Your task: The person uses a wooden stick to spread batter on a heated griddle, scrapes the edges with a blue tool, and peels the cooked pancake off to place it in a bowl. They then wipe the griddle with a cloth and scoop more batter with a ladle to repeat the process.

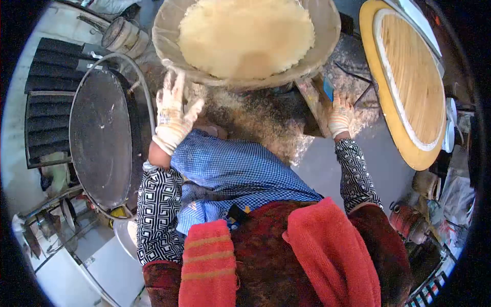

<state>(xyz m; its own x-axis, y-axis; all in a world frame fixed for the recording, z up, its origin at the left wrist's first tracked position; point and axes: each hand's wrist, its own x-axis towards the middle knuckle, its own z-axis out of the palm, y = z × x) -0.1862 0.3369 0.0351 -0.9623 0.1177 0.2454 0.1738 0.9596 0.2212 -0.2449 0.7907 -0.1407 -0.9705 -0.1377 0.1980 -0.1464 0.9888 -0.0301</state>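
Observation:
A wide round basin (327, 30) at the top centre holds a broad bed of pale yellow, crumbly meal (245, 36). My left hand (176, 110), in a dusty white knit glove, has its fingers spread, with the fingertips right at the basin's lower left rim. My right hand (341, 113), gloved the same way, has its fingers stretched out beside a slanting wooden plank (313, 105) below the basin. A small blue piece (328, 89) shows just left of its fingertips. Neither palm side shows.
A large dark round pan (102, 138) stands upright at the left, with a bucket (125, 38) above it. A round wooden board with a yellow rim (409, 82) leans at the right. Spilled powder (255, 120) covers the floor; a reddish motor (407, 221) sits lower right.

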